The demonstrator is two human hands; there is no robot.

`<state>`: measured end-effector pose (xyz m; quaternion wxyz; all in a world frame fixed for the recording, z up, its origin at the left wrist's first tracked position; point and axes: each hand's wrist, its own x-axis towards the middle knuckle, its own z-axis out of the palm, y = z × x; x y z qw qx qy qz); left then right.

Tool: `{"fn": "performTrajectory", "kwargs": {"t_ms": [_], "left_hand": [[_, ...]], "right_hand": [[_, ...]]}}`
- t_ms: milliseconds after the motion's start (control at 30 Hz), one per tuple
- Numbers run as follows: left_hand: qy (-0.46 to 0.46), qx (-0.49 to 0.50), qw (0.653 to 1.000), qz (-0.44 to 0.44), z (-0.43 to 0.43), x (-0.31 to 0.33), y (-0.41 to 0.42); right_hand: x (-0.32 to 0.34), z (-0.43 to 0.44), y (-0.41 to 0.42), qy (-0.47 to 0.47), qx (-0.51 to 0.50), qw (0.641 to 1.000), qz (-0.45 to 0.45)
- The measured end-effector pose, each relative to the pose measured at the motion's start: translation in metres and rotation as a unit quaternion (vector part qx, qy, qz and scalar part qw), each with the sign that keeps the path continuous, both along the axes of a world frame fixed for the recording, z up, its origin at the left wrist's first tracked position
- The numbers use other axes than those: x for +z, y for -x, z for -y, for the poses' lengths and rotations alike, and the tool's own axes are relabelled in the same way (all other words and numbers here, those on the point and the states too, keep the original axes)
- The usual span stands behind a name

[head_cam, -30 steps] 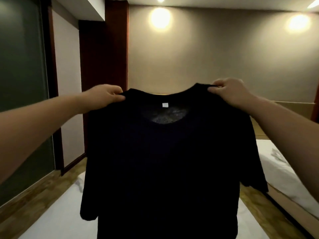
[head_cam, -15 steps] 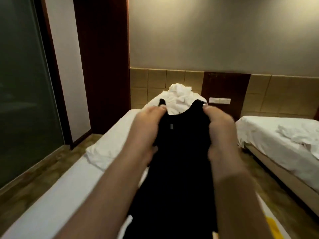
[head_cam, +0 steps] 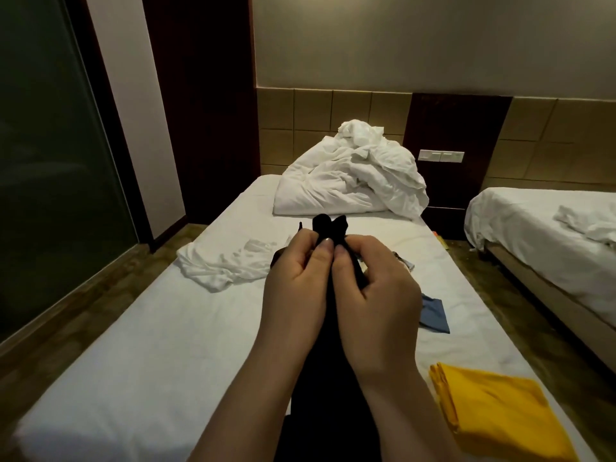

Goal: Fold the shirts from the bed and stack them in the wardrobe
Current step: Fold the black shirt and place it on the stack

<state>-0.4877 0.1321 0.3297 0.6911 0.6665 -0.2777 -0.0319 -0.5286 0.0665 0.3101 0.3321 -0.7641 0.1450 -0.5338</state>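
Two hands meet side by side above the middle of the bed (head_cam: 160, 335), thumbs touching. Both pinch the bunched top of a black shirt (head_cam: 330, 227). The left hand (head_cam: 296, 288) has its fingers curled round the cloth from its own side, and the right hand (head_cam: 373, 295) does the same from the other, so the two shoulders of the garment are gathered together. Small dark folds stick up just beyond the fingertips, and the rest of the shirt hangs down between the forearms toward the person. Beyond the left hand and out to its side, a crumpled white garment (head_cam: 226, 258) lies on the sheet near the bed's edge. Straight ahead of both hands, well apart from them, a rumpled white duvet (head_cam: 353, 181) is heaped at the head of the bed. Just outside the right hand lies a blue cloth (head_cam: 433, 316), partly hidden by that hand, and a small thing beyond the right knuckles is too hidden to name. Nearer the person, beside the right forearm, a folded yellow shirt (head_cam: 493, 408) rests flat on the sheet. Farther out on the right-hand side stands a second bed (head_cam: 533, 228) with loose white bedding, and a wall switch panel (head_cam: 440, 156) sits beyond the duvet.
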Motion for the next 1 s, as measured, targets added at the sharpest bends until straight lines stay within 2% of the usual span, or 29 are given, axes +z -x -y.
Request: {"fn": "performTrajectory", "kwargs": {"t_ms": [200, 300, 500, 733, 800, 900, 1000], "left_hand": [[-0.03, -0.006, 0.999, 0.012, 0.002, -0.005, -0.005], [-0.026, -0.009, 0.999, -0.018, 0.002, -0.007, -0.01], [-0.059, -0.01, 0.998, -0.013, -0.001, -0.008, -0.015], [-0.086, -0.037, 0.993, 0.073, -0.002, 0.003, -0.025], [-0.082, -0.061, 0.992, 0.073, -0.003, 0.01, -0.03], [-0.069, -0.122, 0.989, 0.045, -0.005, 0.022, -0.037], [-0.07, -0.174, 0.982, 0.027, -0.007, 0.039, -0.046]], "right_hand": [[-0.003, 0.005, 0.001, -0.004, 0.036, 0.999, -0.023], [-0.003, 0.01, 0.005, 0.056, 0.091, 0.992, -0.059], [0.001, 0.029, 0.005, 0.071, 0.206, 0.967, -0.134], [0.017, 0.043, -0.002, -0.1, 0.258, 0.958, -0.07], [0.022, 0.045, -0.003, -0.127, 0.266, 0.954, -0.055], [0.033, 0.052, -0.003, -0.097, 0.255, 0.961, -0.051], [0.052, 0.063, -0.007, -0.021, 0.245, 0.964, -0.097]]}}
